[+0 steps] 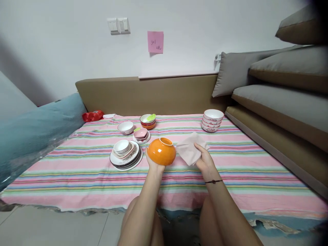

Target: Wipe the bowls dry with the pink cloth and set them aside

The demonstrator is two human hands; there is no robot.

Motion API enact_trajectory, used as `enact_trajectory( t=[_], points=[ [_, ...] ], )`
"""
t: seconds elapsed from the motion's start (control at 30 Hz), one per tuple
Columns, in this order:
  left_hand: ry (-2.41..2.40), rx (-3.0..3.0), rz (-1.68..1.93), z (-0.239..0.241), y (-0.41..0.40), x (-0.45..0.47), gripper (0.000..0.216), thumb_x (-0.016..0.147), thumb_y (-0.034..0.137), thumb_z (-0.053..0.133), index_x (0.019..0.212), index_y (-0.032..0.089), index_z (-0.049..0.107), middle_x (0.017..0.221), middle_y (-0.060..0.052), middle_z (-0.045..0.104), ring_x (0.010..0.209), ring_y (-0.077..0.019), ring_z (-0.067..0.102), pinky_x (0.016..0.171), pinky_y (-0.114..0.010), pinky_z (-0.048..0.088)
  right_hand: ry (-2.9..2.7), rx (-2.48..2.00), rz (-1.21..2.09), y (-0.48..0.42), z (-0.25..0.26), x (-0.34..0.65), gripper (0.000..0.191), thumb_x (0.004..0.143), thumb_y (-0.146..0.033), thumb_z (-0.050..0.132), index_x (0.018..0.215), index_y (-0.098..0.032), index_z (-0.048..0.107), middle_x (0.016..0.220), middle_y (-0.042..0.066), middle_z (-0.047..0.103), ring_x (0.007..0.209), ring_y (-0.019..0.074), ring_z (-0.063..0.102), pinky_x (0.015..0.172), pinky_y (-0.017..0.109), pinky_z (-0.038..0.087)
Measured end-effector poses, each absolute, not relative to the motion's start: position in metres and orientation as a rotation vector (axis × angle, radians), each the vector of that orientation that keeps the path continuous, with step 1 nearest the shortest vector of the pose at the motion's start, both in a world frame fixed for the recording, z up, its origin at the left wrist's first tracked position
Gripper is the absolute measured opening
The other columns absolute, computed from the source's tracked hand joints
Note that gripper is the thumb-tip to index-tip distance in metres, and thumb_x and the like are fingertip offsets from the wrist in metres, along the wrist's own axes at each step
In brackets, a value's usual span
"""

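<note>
Along the left edge of the striped sheet [84,171], near its back left corner, a shiny red bundle [93,116]. Left of the sheet's middle, a stack of plates [138,160] with small white bowls [121,147] on top; behind these, toward the back edge, a white bowl [125,128]. Just beside, a pink dish [140,134] on small white plates, then two nested bowls [148,125] with a light green spoon [151,118] across the rim.

At the middle, well back from the front edge, the left hand [154,166], clamped on the orange bowl [160,154]: cups it from below and from the left, with most fingers hidden behind it; cannot tell how widely spread. Held upside down above the sheet, foot ring upward.

Next, a beige cloth [189,150], just beside the bowl; cannot tell whether touching. Gripped at its right side by the right hand [204,161], closed with thumb on top and fingers underneath. Toward the back right corner, a stack of red-rimmed bowls [212,123], upright.
</note>
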State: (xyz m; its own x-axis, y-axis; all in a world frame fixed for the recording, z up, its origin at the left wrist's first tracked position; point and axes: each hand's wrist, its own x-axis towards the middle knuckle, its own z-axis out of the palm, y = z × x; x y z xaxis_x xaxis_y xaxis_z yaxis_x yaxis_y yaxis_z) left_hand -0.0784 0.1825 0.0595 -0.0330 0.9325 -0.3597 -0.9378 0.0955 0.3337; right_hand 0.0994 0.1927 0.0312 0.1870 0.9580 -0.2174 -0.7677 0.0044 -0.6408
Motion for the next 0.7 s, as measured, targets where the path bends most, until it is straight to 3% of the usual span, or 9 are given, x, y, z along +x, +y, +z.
enact_trajectory(
  t=[0.2, 0.33, 0.5, 0.6, 0.7],
  points=[
    [0.628, -0.006, 1.518, 0.062, 0.181, -0.079, 0.046, 0.088, 0.052, 0.036, 0.105, 0.020, 0.065, 0.087, -0.007, 0.068, 0.074, -0.0257, 0.062, 0.076, -0.046, 0.050, -0.559, -0.823, 1.037, 0.194, 0.027, 0.096, 0.035, 0.067, -0.019, 0.074, 0.101, -0.018, 0.068, 0.100, 0.006, 0.074, 0.098, 0.0245, 0.069, 0.093, 0.044, 0.053],
    [0.615, 0.032, 1.484, 0.059, 0.180, -0.075, 0.045, 0.088, 0.053, 0.038, 0.101, 0.019, 0.065, 0.083, -0.006, 0.068, 0.074, -0.0247, 0.062, 0.077, -0.044, 0.050, -1.001, -0.805, 0.936, 0.187, 0.032, 0.078, 0.035, 0.080, -0.029, 0.063, 0.114, -0.019, 0.067, 0.125, 0.008, 0.066, 0.118, 0.0237, 0.059, 0.109, 0.045, 0.039],
    [0.557, 0.060, 1.403, 0.060, 0.177, -0.068, 0.051, 0.089, 0.055, 0.035, 0.100, 0.016, 0.065, 0.084, -0.009, 0.069, 0.078, -0.0265, 0.064, 0.081, -0.045, 0.050, -1.314, -0.810, 0.882, 0.172, 0.040, 0.054, 0.038, 0.089, -0.033, 0.052, 0.125, -0.025, 0.062, 0.141, 0.001, 0.052, 0.136, 0.0213, 0.041, 0.119, 0.043, 0.023],
    [0.547, 0.082, 1.366, 0.061, 0.175, -0.067, 0.056, 0.088, 0.059, 0.033, 0.101, 0.015, 0.065, 0.087, -0.011, 0.069, 0.083, -0.0282, 0.065, 0.085, -0.046, 0.049, -1.442, -0.784, 0.805, 0.167, 0.041, 0.049, 0.037, 0.091, -0.032, 0.049, 0.126, -0.028, 0.061, 0.142, -0.002, 0.051, 0.141, 0.0210, 0.034, 0.120, 0.044, 0.019],
    [0.544, 0.079, 1.406, 0.057, 0.176, -0.069, 0.057, 0.088, 0.060, 0.035, 0.102, 0.015, 0.066, 0.087, -0.011, 0.070, 0.082, -0.0278, 0.065, 0.084, -0.045, 0.049, -1.466, -0.767, 0.833, 0.164, 0.043, 0.047, 0.037, 0.091, -0.029, 0.049, 0.125, -0.029, 0.062, 0.138, -0.002, 0.055, 0.138, 0.0213, 0.039, 0.120, 0.045, 0.020]
  ],
)
